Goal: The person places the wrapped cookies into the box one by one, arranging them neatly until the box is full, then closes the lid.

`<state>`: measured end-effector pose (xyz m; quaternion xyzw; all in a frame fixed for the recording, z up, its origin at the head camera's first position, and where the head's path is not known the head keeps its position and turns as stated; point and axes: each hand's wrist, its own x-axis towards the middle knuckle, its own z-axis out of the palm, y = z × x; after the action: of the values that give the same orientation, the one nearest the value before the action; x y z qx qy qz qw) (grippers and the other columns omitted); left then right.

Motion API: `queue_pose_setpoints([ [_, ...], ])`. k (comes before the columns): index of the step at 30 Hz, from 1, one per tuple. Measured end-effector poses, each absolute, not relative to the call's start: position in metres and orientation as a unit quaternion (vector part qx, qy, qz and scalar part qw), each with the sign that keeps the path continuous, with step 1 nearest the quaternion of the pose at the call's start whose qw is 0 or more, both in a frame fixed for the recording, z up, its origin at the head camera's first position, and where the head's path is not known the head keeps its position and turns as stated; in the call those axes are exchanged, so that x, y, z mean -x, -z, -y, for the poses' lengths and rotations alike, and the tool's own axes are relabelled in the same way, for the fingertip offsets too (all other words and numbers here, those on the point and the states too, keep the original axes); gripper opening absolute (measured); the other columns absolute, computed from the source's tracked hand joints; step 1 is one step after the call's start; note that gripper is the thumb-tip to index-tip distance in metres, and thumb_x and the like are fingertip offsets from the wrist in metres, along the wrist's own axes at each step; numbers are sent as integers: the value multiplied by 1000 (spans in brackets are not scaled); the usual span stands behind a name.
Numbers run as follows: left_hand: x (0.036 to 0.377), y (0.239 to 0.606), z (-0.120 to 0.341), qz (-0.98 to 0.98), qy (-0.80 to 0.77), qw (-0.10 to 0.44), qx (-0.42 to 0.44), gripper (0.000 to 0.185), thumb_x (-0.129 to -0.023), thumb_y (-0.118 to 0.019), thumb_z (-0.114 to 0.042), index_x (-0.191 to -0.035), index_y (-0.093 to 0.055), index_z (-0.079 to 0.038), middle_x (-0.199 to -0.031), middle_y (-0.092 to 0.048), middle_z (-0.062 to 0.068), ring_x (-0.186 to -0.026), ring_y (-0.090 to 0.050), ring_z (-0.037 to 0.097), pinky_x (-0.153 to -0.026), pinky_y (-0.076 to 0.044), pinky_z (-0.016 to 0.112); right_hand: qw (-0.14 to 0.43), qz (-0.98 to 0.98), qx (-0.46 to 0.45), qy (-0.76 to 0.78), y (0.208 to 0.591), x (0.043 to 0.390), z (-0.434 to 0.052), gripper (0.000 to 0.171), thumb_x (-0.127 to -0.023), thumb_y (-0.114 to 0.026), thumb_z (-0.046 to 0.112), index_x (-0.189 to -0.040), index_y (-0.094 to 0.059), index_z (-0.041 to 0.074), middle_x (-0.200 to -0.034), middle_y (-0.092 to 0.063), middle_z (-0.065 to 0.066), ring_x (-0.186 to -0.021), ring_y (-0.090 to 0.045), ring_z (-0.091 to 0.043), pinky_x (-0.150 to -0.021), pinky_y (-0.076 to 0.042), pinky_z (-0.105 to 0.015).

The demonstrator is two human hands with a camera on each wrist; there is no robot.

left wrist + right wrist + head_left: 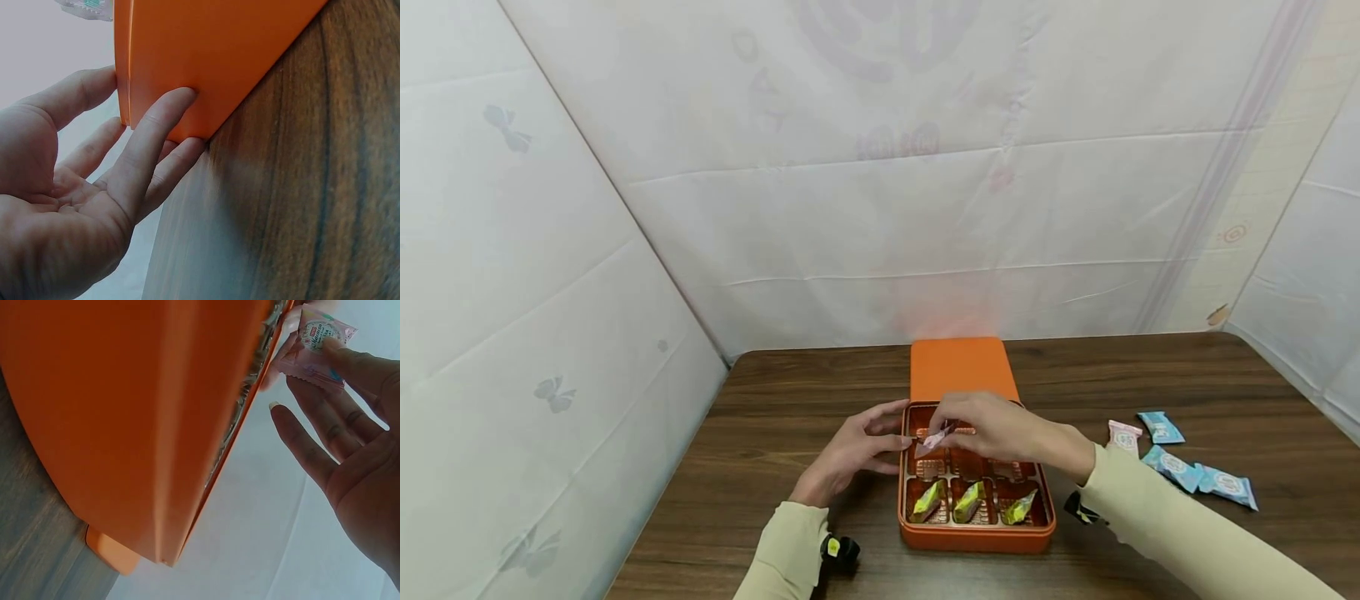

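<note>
My right hand (988,427) pinches a pink wrapped candy (319,340) between thumb and fingers. In the head view that candy hangs over the left side of an orange tin (976,542) with a sectioned tray inside. Three yellow-green wrapped candies (968,502) lie in the tray's front row, one per compartment. Parts of the middle and back compartments are hidden behind my right hand. My left hand (853,446) rests its fairly straight fingers against the tin's left wall, with one digit at the rim. The left wrist view shows those fingertips (184,95) touching the orange side.
Behind the tin lies its orange lid (962,367). To the right on the brown wooden table (790,408) are a pink wrapped candy (1124,437) and three blue ones (1227,486), beside my right sleeve. White sheeting (887,225) stands behind the table and at both sides.
</note>
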<state>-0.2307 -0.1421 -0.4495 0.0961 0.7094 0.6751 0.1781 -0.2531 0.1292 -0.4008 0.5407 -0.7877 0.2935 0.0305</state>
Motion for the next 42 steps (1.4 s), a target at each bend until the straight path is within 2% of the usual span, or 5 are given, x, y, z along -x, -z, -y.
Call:
queue_pose_setpoints([
  [10, 230, 447, 142, -707, -676, 181, -99, 64, -101, -74, -9, -160, -50, -11, -145, -61, 21, -109, -73, 35, -82, -64, 50, 15, 795, -540, -277, 403, 251, -124, 17, -98, -79, 9, -112, -74, 17, -110, -71, 7, -102, -68, -8, -88, -59, -31],
  [25, 231, 449, 142, -704, -679, 183, -98, 66, -100, -76, -9, -160, -49, -9, -145, -61, 21, -110, -73, 34, -82, -64, 50, 21, 805, -544, -235, 407, 250, -121, 14, -98, -79, 11, -110, -75, 16, -106, -70, 6, -93, -67, -5, -80, -59, -25],
  [42, 231, 449, 143, -701, -681, 186, -99, 67, -100, -76, -9, -161, -48, -8, -145, -61, 22, -110, -73, 35, -82, -64, 50, 24, 812, -537, -229, 410, 250, -122, 11, -100, -78, 14, -110, -77, 17, -106, -69, 8, -94, -66, -7, -81, -58, -26],
])
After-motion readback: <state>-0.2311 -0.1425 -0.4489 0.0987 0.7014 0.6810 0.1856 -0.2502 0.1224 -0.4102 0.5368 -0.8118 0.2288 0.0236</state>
